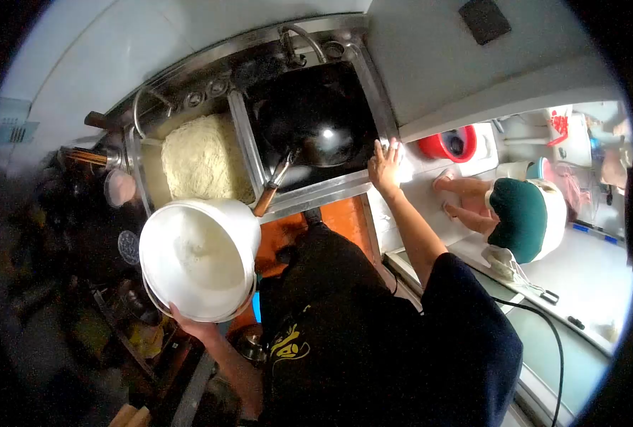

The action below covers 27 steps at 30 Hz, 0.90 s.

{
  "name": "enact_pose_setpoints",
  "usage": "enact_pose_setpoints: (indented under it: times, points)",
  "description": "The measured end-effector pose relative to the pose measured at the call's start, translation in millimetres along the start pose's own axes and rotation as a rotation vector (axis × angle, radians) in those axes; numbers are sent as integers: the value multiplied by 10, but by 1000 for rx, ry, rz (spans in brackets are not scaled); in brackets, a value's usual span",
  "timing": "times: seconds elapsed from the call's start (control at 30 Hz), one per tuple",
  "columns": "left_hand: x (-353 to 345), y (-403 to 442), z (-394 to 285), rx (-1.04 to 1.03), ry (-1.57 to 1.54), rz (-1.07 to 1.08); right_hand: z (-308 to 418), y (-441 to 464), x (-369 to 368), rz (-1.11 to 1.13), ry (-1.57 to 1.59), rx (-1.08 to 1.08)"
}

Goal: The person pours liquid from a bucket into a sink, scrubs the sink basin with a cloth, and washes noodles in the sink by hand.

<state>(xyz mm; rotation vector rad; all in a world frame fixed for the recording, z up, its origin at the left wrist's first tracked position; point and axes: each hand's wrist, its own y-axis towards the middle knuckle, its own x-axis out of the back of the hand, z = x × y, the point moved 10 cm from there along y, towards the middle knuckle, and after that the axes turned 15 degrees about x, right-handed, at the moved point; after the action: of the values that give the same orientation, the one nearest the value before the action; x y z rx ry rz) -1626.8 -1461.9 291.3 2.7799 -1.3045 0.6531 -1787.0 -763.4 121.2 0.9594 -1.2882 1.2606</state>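
Observation:
My left hand (pixel 190 326) grips a large white bucket (pixel 249 235) low on its side, and part of the fingers is hidden. The bucket is tilted so that I look into its mouth; a little pale residue shows inside. Its front edge overlaps the left basin, where a pale yellow, rough-surfaced mass (pixel 206 156) lies. My right hand (pixel 385 169) rests with fingers spread on the metal rim at the right of a dark wok (pixel 309 117). A wooden-handled utensil (pixel 277 186) leans over the wok's near edge.
Faucets (pixel 302 39) stand behind the basin and wok. At the left are chopsticks in a metal holder (pixel 110 156). A red tub (pixel 448 146) sits to the right. Beyond the wall, another person (pixel 519 219) in green shorts is near. A black cable (pixel 555 334) hangs at right.

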Motion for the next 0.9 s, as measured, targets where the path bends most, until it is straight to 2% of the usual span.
enact_pose_setpoints:
  times: [0.03, 0.07, 0.1, 0.17, 0.2, 0.27, 0.3, 0.37, 0.4, 0.43, 0.47, 0.5, 0.53, 0.57, 0.6, 0.63, 0.7, 0.77, 0.83, 0.87, 0.9]
  points:
    - [-41, -109, -140, -250, 248, -21, -55, -7, -21, 24, 30, -45]
    - [12, -14, -22, -162, 232, 11, -140, 83, -644, 122, -131, 101]
    - [57, 91, 142, -69, 211, 55, -84, 51, -567, 24, -189, 130]
    - [149, 180, 426, 195, -35, 35, -287, 39, -946, 93, -173, 130]
    - [102, 149, 446, 295, -142, 11, -341, 2, -721, -1, -89, 102]
    - [64, 82, 274, 225, -95, -16, -251, -173, 64, -132, 25, 32]
    - [167, 126, 399, 112, 12, -13, -238, -268, 330, -161, -4, 19]
    - [149, 103, 376, -2, 187, -9, -417, -432, 320, -120, 46, -68]
    - [68, 54, 254, -1, 258, -11, -469, -495, 195, 7, 28, -61]
    - [76, 49, 218, -153, 351, 10, -409, -509, 231, 68, -54, -57]
    - [87, 18, 178, -309, 435, 19, -243, -490, 485, -37, -76, -52]
    - [85, 27, 116, -262, 403, 4, -67, -475, 693, -140, -92, -49]
    - [74, 69, 141, -52, 204, 23, 95, -422, 712, -217, -2, -6]
    - [42, 77, 232, 203, -105, 53, 231, -421, 382, -254, 174, 12]
    - [-2, 54, 266, 373, -334, 26, 489, -362, -120, -125, 473, -7]
    - [-115, 41, 140, 372, -426, 92, 917, -315, -521, 13, 765, -29]
    - [-124, 94, 161, 378, -243, 106, 1825, -212, -480, 299, 818, -106]
    - [-78, 160, 219, 415, -176, 117, 2317, -26, -818, 274, 925, -229]
    - [-117, 193, 170, 513, -313, 142, 2613, 38, -871, 402, 820, -421]
    - [-174, 188, 92, 570, -435, 146, 2766, 46, -585, 348, 760, -383]
    - [-156, 210, 91, 555, -347, 153, 2829, 21, -609, 330, 818, -415]
